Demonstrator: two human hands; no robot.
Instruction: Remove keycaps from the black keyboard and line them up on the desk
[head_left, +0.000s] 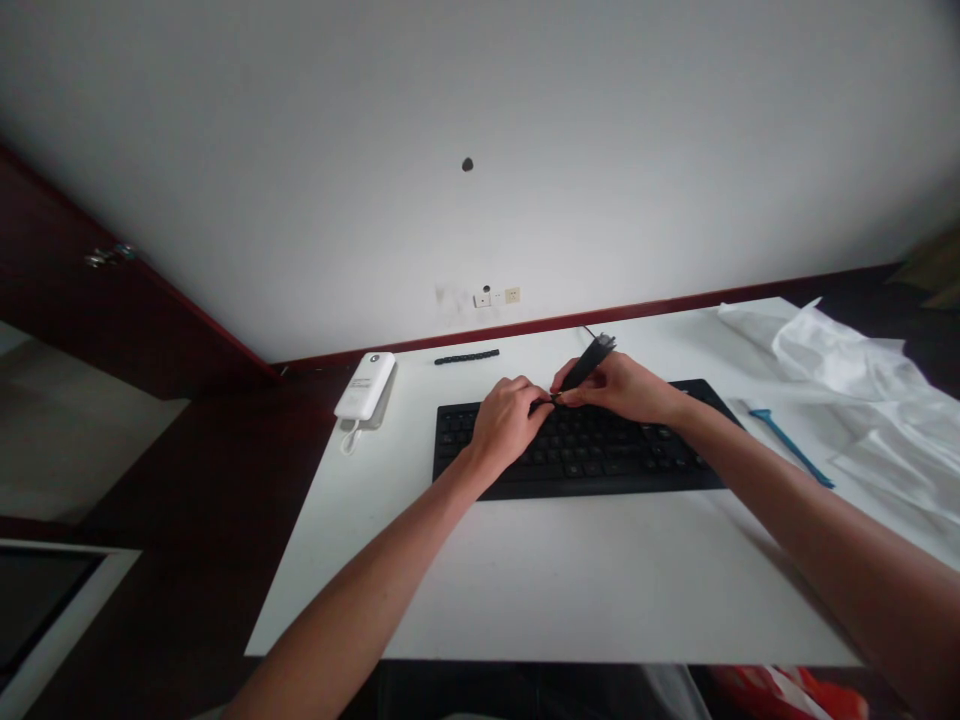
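Observation:
A black keyboard (577,468) lies on the white table under both of my hands. In my right hand (626,385) is a dark, brush-like piece (592,360), slanting up to a ragged far end; its kind is unclear. The fingertips of that hand pinch its lower end, close over the keyboard's back edge. My left hand (510,420) is closed, thumb and fingers meeting beside the right fingertips. Whatever small thing sits between them is too small and dark to make out.
On the white table (600,580), a white power bank (365,387) with a short cable lies at left. A bumpy black strip (466,357) is near the back edge. To the right are a blue brush-like tool (791,445) and crumpled white sheeting (840,350). A wall stands behind.

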